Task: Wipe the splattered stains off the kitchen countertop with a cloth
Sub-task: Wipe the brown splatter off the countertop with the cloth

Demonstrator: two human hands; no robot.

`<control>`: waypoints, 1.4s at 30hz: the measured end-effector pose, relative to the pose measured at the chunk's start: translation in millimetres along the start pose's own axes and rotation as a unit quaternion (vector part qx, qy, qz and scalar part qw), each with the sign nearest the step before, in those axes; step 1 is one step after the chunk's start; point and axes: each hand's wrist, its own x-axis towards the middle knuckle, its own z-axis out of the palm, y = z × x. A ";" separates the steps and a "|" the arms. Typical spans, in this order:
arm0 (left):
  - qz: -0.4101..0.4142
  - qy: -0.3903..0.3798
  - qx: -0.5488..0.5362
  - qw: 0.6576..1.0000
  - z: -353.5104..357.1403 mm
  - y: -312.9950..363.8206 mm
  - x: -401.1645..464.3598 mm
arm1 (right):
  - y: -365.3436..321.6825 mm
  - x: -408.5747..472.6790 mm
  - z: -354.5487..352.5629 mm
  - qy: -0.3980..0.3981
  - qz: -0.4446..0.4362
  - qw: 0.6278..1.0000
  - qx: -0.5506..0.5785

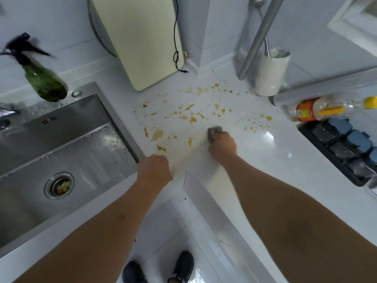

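Note:
Orange-brown stains are splattered across the white corner countertop, from near the sink to the right side. My right hand presses a small grey cloth onto the counter at the near edge of the stains; only the cloth's front part shows beyond my fingers. My left hand rests as a closed fist on the counter's front edge, next to the sink's corner, with nothing visible in it.
A steel sink fills the left. A green spray bottle stands behind it. A cream cutting board with a black cable leans on the wall. A white utensil cup, a sauce bottle and a black tray of spice boxes line the right.

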 end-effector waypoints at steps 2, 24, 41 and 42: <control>-0.007 -0.008 -0.001 1.000 -4.1 1.4 -0.9 | -22.8 -16.9 16.6 -0.009 -0.049 0.999 0.001; -0.008 -0.002 -0.001 1.000 -2.2 5.2 3.9 | -49.0 -56.0 41.5 0.034 -0.044 0.998 0.021; -0.023 -0.016 -0.002 1.000 -2.4 7.8 5.3 | 132.5 -26.6 -25.9 0.085 0.168 0.982 0.007; -0.027 -0.017 -0.003 0.999 -1.5 6.5 4.4 | 123.1 -24.0 -23.0 0.084 0.166 0.983 0.004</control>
